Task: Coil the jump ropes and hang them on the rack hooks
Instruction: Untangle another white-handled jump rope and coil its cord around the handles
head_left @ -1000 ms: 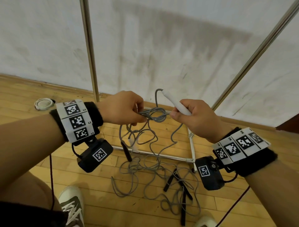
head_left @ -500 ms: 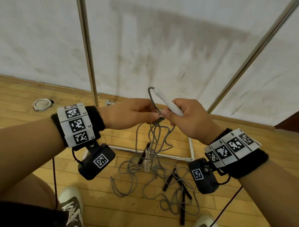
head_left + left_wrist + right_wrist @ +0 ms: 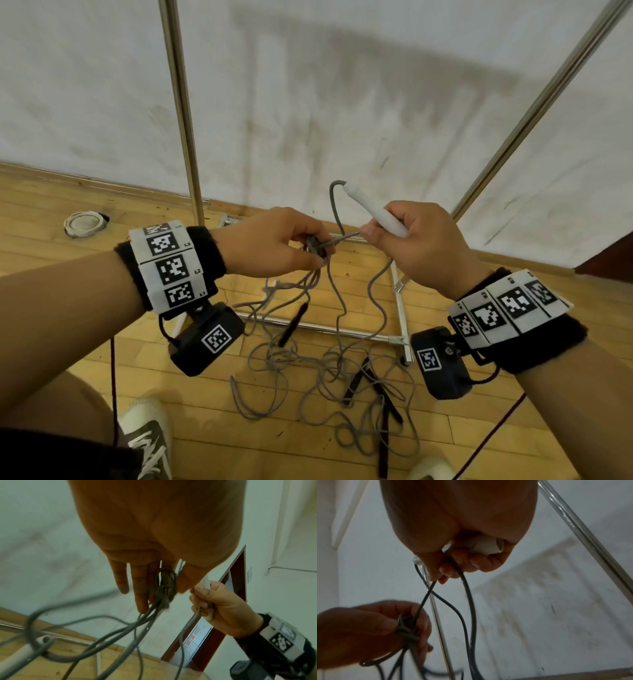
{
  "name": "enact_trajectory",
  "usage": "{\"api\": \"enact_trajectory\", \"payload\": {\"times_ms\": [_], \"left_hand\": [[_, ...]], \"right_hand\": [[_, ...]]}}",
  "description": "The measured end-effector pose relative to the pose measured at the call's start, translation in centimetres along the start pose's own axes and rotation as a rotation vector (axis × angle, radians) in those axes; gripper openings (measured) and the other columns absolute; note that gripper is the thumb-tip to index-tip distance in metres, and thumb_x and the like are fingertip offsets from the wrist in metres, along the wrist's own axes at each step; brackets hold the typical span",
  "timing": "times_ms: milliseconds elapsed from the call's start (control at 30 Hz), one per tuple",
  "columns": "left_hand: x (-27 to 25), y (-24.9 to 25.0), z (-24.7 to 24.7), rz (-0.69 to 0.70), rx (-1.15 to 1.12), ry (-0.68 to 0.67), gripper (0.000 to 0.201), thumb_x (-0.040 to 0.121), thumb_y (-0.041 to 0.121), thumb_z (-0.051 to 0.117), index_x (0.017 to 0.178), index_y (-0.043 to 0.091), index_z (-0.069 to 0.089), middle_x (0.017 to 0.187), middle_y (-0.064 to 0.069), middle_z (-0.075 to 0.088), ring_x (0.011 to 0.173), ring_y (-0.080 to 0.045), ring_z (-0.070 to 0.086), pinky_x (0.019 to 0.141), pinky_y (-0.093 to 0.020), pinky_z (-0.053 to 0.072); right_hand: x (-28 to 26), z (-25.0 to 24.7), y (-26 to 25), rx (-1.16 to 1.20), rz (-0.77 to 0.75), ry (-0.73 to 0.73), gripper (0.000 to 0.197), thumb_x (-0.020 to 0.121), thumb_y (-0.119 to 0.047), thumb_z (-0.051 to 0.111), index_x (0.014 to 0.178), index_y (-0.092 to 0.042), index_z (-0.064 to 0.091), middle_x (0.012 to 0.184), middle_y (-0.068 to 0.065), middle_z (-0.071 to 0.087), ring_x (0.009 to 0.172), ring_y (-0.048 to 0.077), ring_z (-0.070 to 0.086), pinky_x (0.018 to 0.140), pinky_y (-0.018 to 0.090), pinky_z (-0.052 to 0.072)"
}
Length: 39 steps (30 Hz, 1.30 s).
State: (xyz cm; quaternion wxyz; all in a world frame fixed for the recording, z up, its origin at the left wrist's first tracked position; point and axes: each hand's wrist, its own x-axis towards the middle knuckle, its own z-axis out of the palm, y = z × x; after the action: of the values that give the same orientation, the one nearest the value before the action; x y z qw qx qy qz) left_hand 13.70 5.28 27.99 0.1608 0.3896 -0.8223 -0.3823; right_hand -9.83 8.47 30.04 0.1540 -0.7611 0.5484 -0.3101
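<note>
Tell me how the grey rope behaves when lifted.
Likely floppy: the grey rope sags in loose curves below both hands. Probably tangle-prone: a knot sits at the left hand. The white handle looks rigid.

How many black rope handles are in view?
4 black handles: one by the rack base bar, three crossed in the grey rope tangle on the floor. Others may be hidden.

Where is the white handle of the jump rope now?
In the head view, right of centre: the right hand grips the white handle, tilted up-left, beside the left hand pinching the grey rope knot.
</note>
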Motion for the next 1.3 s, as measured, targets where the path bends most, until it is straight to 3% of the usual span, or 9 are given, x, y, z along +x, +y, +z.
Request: {"api": "enact_trajectory", "payload": {"times_ms": [133,200,300,433,667,800,933,1200,1300], "left_hand": [[-0.3,-0.8,-0.1,0.005,0.047,-0.037,0.022,0.098,0.015,0.051,0.11,0.03,0.062,0.089,0.009,0.069,0.087,-0.012,0.067,0.081,-0.038,0.054],[-0.6,-1.7,-0.2,-0.011,0.136,-0.016,0.025,0.094,0.007,0.048,0.099,0.027,0.061,0.088,0.007,0.066,0.086,-0.013,0.064,0.08,-0.04,0.053],[-1.1,-2.8,-0.6,-0.034,0.164,0.028,0.02,0.093,0.007,0.051,0.095,0.025,0.061,0.098,0.006,0.064,0.093,-0.014,0.061,0.085,-0.043,0.052],[-0.5,-2.5,0.1,-0.004,0.172,0.03,0.015,0.096,0.028,0.058,0.111,0.029,0.057,0.1,0.014,0.064,0.092,0.001,0.061,0.086,-0.034,0.055],[1.6,0.4,2.6,0.048,0.113,0.054,0.061,0.087,0.064,0.059,0.131,0.023,0.051,0.119,0.014,0.061,0.106,0.002,0.06,0.087,-0.023,0.053],[2.2,1.3,3.3,0.11,0.08,0.05,0.031,0.095,0.046,0.058,0.111,0.019,0.063,0.105,0.008,0.069,0.098,-0.007,0.065,0.088,-0.037,0.055],[2.0,1.2,2.4,0.081,0.022,0.056,0.023,0.1,0.038,0.054,0.102,0.019,0.066,0.097,0.001,0.073,0.092,-0.02,0.068,0.087,-0.05,0.053],[1.0,0.2,1.3,0.019,-0.061,0.005,0.017,0.098,0.032,0.056,0.106,0.017,0.058,0.09,-0.003,0.073,0.083,-0.017,0.073,0.083,-0.048,0.058],[0.8,0.4,1.2,0.016,-0.075,0.055,0.014,0.096,0.032,0.061,0.103,0.02,0.058,0.086,0.0,0.074,0.078,-0.013,0.073,0.08,-0.045,0.059]], "right_hand": [[0.2,-0.9,0.7,-0.039,-0.002,0.048,0.024,0.089,-0.034,0.069,0.071,-0.019,0.064,0.055,-0.004,0.056,0.048,0.009,0.048,0.046,0.018,0.034],[0.6,-2.3,1.8,-0.002,0.093,0.163,0.025,0.089,-0.035,0.069,0.069,-0.019,0.064,0.055,-0.004,0.057,0.048,0.009,0.048,0.048,0.024,0.038],[0.5,-4.7,3.2,0.19,0.158,0.271,0.022,0.089,-0.03,0.069,0.072,-0.015,0.067,0.051,-0.009,0.055,0.047,0.005,0.045,0.049,0.019,0.037],[0.0,-4.2,3.0,0.223,0.101,0.155,0.02,0.09,-0.028,0.068,0.072,-0.022,0.069,0.054,-0.004,0.061,0.046,0.006,0.05,0.047,0.015,0.04],[-0.1,-1.0,1.1,0.052,0.007,0.035,0.022,0.09,-0.033,0.068,0.07,-0.022,0.067,0.055,-0.004,0.065,0.047,0.003,0.055,0.048,0.011,0.037],[0.1,-0.6,0.1,0.072,-0.033,0.085,0.024,0.092,-0.035,0.066,0.072,-0.021,0.066,0.058,-0.005,0.065,0.051,0.009,0.058,0.049,0.018,0.042],[0.3,-1.6,1.0,-0.044,-0.003,0.111,0.029,0.091,-0.038,0.065,0.073,-0.015,0.065,0.058,0.001,0.062,0.054,0.015,0.055,0.05,0.027,0.041],[-0.2,-1.6,3.2,-0.039,0.1,-0.098,0.02,0.09,-0.034,0.066,0.075,-0.021,0.068,0.06,-0.014,0.065,0.05,0.004,0.054,0.045,0.015,0.037],[-0.4,-1.1,3.3,0.02,0.128,-0.209,0.011,0.092,-0.028,0.064,0.084,-0.026,0.07,0.073,-0.01,0.072,0.064,0.012,0.063,0.058,0.027,0.047]]}}
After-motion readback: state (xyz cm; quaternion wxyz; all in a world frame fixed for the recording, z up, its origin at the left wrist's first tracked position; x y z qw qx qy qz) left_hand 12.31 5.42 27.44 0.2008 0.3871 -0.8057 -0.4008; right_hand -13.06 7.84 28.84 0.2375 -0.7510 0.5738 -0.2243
